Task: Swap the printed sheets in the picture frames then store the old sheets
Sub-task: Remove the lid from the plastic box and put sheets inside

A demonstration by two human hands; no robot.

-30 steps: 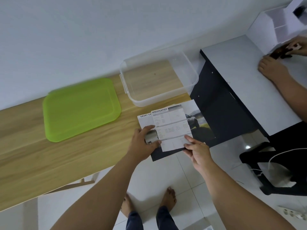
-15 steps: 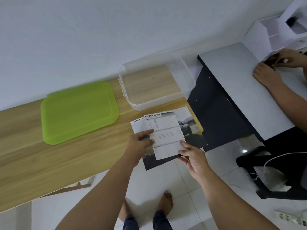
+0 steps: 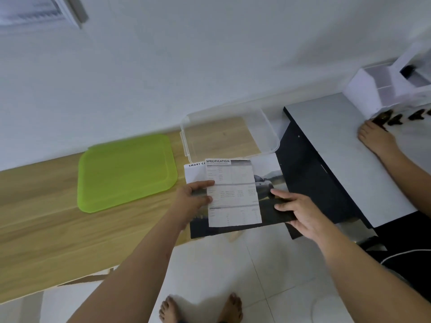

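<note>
Your left grip and right grip each pinch a side edge of the stacked printed sheets, held over the worktop edge near the clear box.

Two printed sheets, one clear box, one green lid.

Lime-green lid, light wood-grain table
</note>
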